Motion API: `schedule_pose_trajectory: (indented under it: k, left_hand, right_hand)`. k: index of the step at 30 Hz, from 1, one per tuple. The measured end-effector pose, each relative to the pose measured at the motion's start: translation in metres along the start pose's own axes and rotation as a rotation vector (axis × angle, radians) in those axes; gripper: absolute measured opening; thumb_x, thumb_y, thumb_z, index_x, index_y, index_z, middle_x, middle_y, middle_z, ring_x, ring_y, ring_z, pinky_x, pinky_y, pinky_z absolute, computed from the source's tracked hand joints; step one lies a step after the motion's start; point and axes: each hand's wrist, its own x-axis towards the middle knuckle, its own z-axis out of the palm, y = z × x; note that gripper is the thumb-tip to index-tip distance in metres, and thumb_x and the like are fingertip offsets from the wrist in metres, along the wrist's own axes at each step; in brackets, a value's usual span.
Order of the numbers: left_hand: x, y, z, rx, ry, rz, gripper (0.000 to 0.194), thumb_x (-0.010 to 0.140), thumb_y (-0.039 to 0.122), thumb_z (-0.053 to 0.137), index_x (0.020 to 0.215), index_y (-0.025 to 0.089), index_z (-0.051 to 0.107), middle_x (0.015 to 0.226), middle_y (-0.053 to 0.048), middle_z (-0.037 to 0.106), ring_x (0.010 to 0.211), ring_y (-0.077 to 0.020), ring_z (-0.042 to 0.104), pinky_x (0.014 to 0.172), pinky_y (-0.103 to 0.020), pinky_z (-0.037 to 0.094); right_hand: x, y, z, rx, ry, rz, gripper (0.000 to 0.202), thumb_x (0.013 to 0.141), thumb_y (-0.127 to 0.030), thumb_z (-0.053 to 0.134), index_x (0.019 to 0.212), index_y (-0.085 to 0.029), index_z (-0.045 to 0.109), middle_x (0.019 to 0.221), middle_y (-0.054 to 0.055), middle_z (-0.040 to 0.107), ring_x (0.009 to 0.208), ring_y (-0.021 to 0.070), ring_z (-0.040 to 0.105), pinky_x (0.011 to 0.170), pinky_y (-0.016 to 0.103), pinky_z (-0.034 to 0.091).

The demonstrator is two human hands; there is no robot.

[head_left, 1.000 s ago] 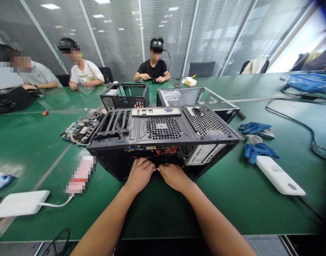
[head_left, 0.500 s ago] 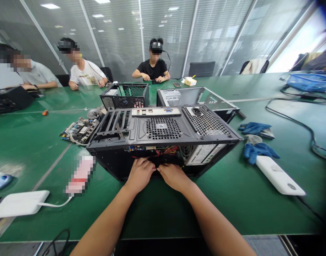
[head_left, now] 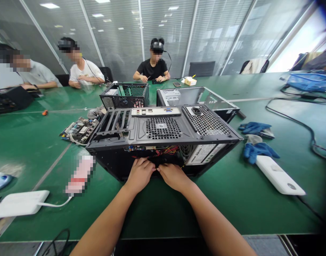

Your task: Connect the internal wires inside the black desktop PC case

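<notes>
A black computer case (head_left: pixel 163 124) stands on the green table with its back panel facing up and its near side uncovered. My left hand (head_left: pixel 141 172) reaches to the open side, its fingers bent inside the case. Close beside it, my right hand (head_left: pixel 172 174) is bent in the same way, thumbs almost meeting. The fingertips of both hands are hidden, so what they touch or hold does not show. Red and yellow cables (head_left: pixel 167 151) run inside just above my hands. A power supply with a white label (head_left: pixel 204 155) sits to their right.
Two other cases, a black one (head_left: pixel 125 95) and a silver one (head_left: pixel 202 96), stand behind. A motherboard (head_left: pixel 80 129) lies left, blue gloves (head_left: pixel 260 149) and a white power bank (head_left: pixel 280 176) right. Another power bank (head_left: pixel 21 203) has a cable. Several people sit across the table.
My hands stay in the same place at the open side of the case. Across the table, the person in white has brought an arm in toward the chest.
</notes>
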Motion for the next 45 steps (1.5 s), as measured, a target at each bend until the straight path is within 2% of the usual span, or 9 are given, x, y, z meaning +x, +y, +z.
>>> schedule_pose_trajectory:
  k: [10, 21, 45]
  left_hand:
    - [0.0005, 0.0017, 0.0000, 0.031, -0.037, 0.002, 0.010, 0.096, 0.022, 0.055, 0.093, 0.021, 0.064, 0.094, -0.004, 0.070, 0.107, -0.0254, 0.055, 0.086, -0.040, 0.040]
    - [0.0011, 0.0022, -0.0019, 0.024, -0.026, -0.013, 0.009, 0.095, 0.024, 0.057, 0.091, 0.020, 0.063, 0.091, -0.005, 0.069, 0.101, -0.0246, 0.055, 0.087, -0.039, 0.041]
    - [0.0000, 0.0033, 0.0006, 0.038, 0.003, -0.037, 0.013, 0.096, 0.022, 0.052, 0.093, 0.021, 0.065, 0.092, -0.005, 0.071, 0.105, -0.0254, 0.055, 0.087, -0.041, 0.040]
  right_hand:
    - [0.0001, 0.0008, 0.0016, 0.005, -0.001, 0.000, 0.035, 0.104, -0.029, 0.030, 0.101, -0.018, 0.064, 0.099, 0.010, 0.071, 0.091, 0.0213, 0.068, 0.076, 0.028, 0.046]
    - [0.0002, -0.0010, -0.0005, 0.004, 0.002, 0.004, 0.035, 0.104, -0.029, 0.030, 0.100, -0.018, 0.064, 0.099, 0.010, 0.071, 0.091, 0.0213, 0.068, 0.076, 0.029, 0.046]
    - [0.0018, -0.0032, -0.0004, -0.017, 0.052, 0.008, 0.032, 0.103, -0.027, 0.032, 0.098, -0.017, 0.063, 0.096, 0.010, 0.070, 0.090, 0.0221, 0.068, 0.075, 0.030, 0.046]
